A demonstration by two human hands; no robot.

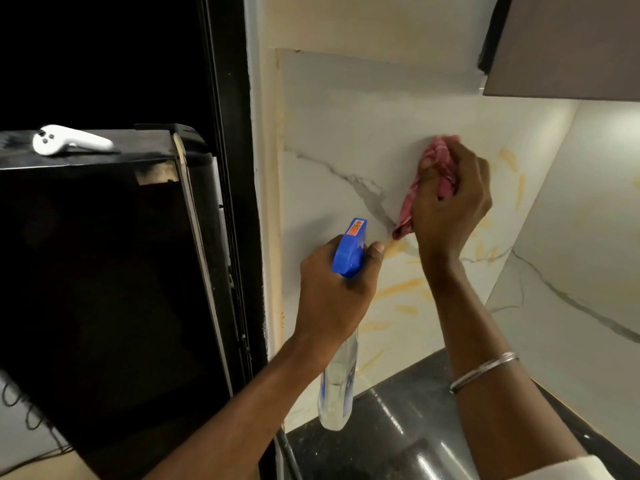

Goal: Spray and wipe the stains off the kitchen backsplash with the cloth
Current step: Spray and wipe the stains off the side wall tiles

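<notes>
Pressing cloth (435, 157) to backsplash (346, 116), right hand (450, 202) grip | left hand (332, 292) grips spray bottle (349, 247) | black appliance (104, 254) alongside

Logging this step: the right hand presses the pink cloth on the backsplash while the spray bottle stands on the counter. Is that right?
Not quite. In the head view the left hand holds the spray bottle off the counter. The right hand does press the pink cloth on the backsplash.
</notes>
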